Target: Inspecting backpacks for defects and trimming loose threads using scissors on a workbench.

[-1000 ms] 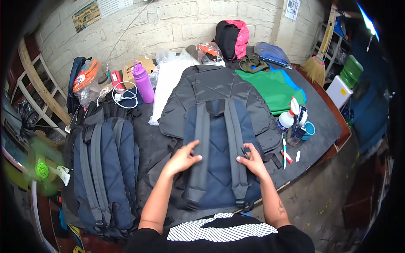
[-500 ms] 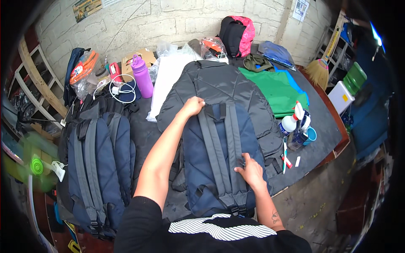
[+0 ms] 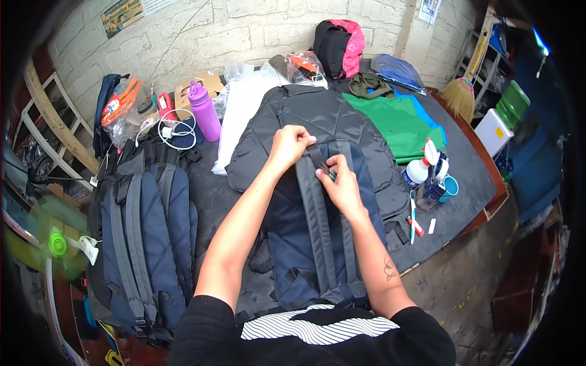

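Observation:
A navy backpack (image 3: 284, 244) with grey shoulder straps (image 3: 314, 226) lies flat in front of me, its straps facing up. At its top edge my left hand (image 3: 292, 147) is closed, fingertips pinching the black webbing loop (image 3: 316, 157). Just to the right, my right hand (image 3: 342, 186) is closed round a small dark item with a greenish bit, mostly hidden by the fingers, close against the loop. Beneath and beyond the navy backpack lies a large black backpack (image 3: 311, 113).
More navy backpacks (image 3: 143, 226) are stacked at the left. A purple bottle (image 3: 204, 113), white sheet (image 3: 244, 100) and pink-black backpack (image 3: 342, 49) stand behind. Right of me are green cloth (image 3: 397, 128), a spray bottle (image 3: 418, 171), a blue cup (image 3: 450, 188) and a toothbrush (image 3: 413, 213). A green fan (image 3: 58, 244) blurs at left.
My right hand has moved up from the middle of the navy backpack to its top loop. My left hand has shifted slightly right and up, and the loop is now pulled up between the hands.

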